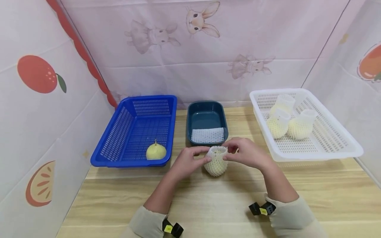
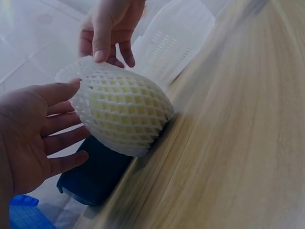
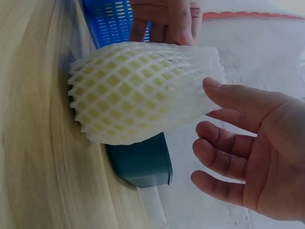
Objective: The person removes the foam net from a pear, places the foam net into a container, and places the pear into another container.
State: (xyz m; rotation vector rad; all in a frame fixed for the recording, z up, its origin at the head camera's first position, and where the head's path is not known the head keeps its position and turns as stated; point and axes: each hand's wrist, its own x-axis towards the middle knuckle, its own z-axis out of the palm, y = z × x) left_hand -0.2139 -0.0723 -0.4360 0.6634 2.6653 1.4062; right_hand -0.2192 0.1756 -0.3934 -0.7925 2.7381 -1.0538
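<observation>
Pale sleeves (image 1: 146, 221), left hand (image 1: 188, 160) and right hand (image 1: 245, 152) on netted pear (image 1: 216, 165)

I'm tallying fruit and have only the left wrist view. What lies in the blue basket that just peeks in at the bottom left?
Observer: One bare pear shows in the blue basket.
Operator: And the white basket?
Observer: Three fruits in foam nets sit in it.
Operator: Anything in the teal tray beyond the held netted fruit?
Observer: A flat white sheet of netting lies at its near end.
</observation>
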